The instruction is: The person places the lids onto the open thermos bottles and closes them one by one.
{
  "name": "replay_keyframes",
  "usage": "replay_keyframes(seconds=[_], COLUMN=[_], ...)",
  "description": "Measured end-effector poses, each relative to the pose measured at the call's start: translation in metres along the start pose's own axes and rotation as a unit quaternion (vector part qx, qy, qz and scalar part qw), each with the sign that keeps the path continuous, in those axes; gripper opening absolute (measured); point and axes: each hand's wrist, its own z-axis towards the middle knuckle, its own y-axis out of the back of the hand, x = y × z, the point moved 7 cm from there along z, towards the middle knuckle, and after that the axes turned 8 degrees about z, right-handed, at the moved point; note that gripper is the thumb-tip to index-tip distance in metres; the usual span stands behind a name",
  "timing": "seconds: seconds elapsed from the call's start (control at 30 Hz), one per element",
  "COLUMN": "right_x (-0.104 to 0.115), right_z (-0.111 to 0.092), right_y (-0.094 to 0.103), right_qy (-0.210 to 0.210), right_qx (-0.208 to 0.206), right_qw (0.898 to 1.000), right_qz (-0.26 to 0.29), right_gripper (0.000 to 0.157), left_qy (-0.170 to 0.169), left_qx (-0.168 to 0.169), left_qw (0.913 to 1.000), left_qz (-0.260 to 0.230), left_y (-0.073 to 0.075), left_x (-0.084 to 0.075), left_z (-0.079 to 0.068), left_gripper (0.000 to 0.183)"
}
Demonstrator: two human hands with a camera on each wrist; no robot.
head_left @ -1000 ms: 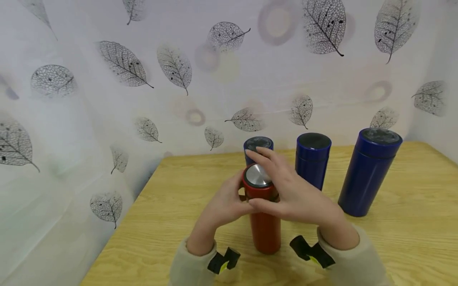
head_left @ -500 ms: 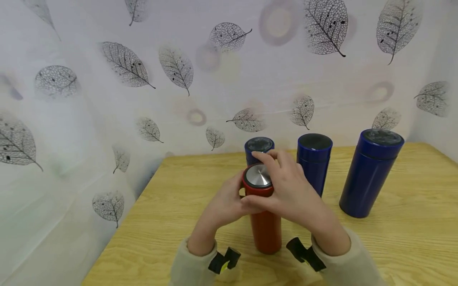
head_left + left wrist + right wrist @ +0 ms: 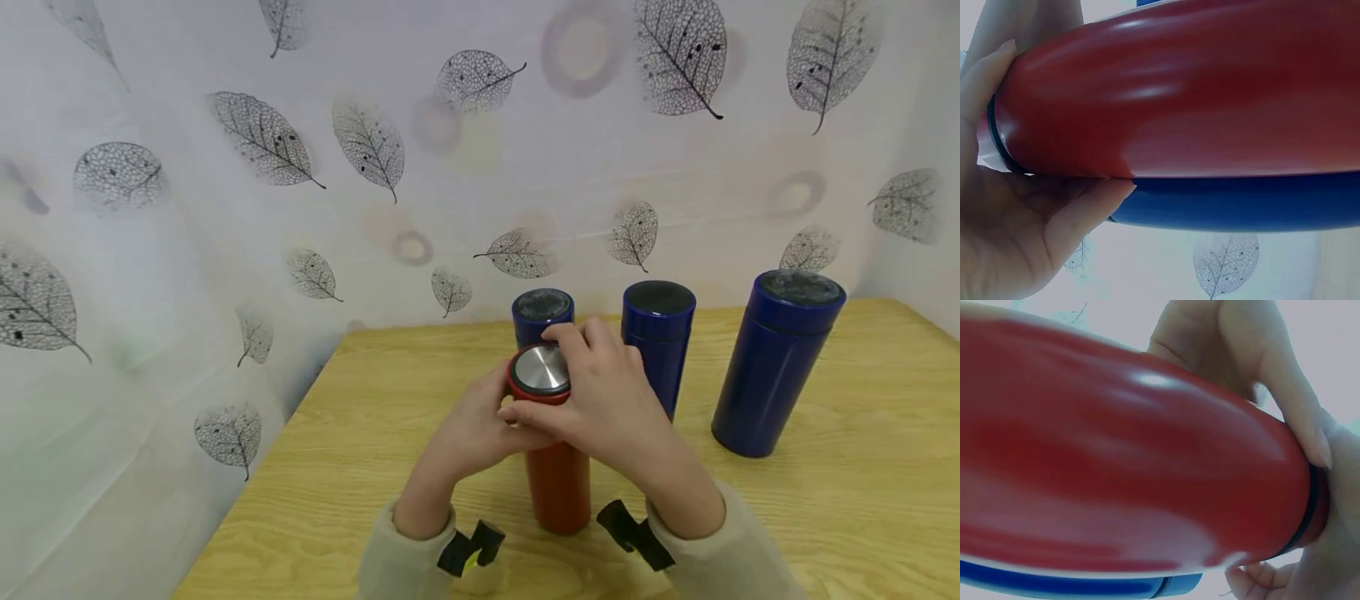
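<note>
A red thermos flask (image 3: 558,492) stands upright on the table, its lid (image 3: 540,369) topped with a brushed silver disc. My left hand (image 3: 472,429) grips the flask's upper part from the left, its fingertips hidden behind it. From the right, my right hand (image 3: 611,400) holds the lid with bent fingers at its far side and the thumb across the front, overlapping the left hand. A dark ring below the lid shows on the red body (image 3: 1147,456) in the right wrist view. In the left wrist view fingers lie along the red flask (image 3: 1179,106).
Three blue flasks stand behind: one (image 3: 543,307) right behind the red flask and partly covered, another (image 3: 660,333) beyond my right hand, the third (image 3: 776,367) farther right. The wooden table (image 3: 360,467) ends at a leaf-patterned curtain (image 3: 375,233).
My right hand has turned and shifted left around the lid, its fingers bending more and its thumb sliding left over the front. The left hand and the flask have stayed in place.
</note>
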Motion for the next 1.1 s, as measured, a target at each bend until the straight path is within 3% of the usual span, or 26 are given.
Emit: replay_keyframes(seconds=[0.07,0.13,0.23,0.3,0.43,0.6,0.73,0.93,1.03,1.1], right_x=[0.002,0.003,0.004,0.003,0.001,-0.004,-0.005,0.001,0.000,-0.002], right_z=[0.001,0.001,-0.001,-0.002,-0.001,-0.001,-0.002,-0.004,-0.002,-0.001], right_y=[-0.002,-0.003,-0.004,-0.002,0.001,-0.004,-0.007,-0.004,-0.001,-0.001], right_qy=[0.007,0.023,0.033,0.036,0.024,-0.033,-0.033,0.027,0.032,0.011], right_qx=[0.010,0.050,0.130,0.151,0.104,0.051,0.080,0.160,0.132,0.102], right_qw=[1.000,0.997,0.979,0.971,0.984,0.995,0.993,0.968,0.974,0.982], right_qz=[0.006,0.056,0.153,0.182,0.142,0.076,0.086,0.190,0.180,0.158], right_gripper=[0.081,0.070,0.054,0.050,0.058,0.077,0.076,0.059,0.061,0.066], left_qy=[-0.001,-0.003,0.003,0.007,0.007,-0.002,-0.007,-0.013,-0.012,-0.015], left_qx=[-0.003,-0.001,0.007,0.009,0.004,0.006,0.007,0.008,0.008,0.006], left_qw=[1.0000,1.0000,0.9997,0.9994,0.9996,0.9998,0.9997,0.9996,0.9997,0.9998], left_qz=[0.002,-0.005,-0.024,-0.031,-0.027,-0.018,-0.024,-0.025,-0.021,-0.012], left_y=[0.001,0.001,0.000,0.002,0.004,0.000,-0.002,-0.002,-0.002,-0.001], left_x=[0.000,0.000,-0.004,-0.011,-0.020,-0.006,0.001,0.001,0.000,-0.001], left_z=[0.000,0.001,-0.001,-0.002,-0.005,-0.003,-0.003,-0.002,-0.001,-0.001], left_gripper=[0.060,0.058,0.055,0.054,0.053,0.057,0.057,0.052,0.052,0.054])
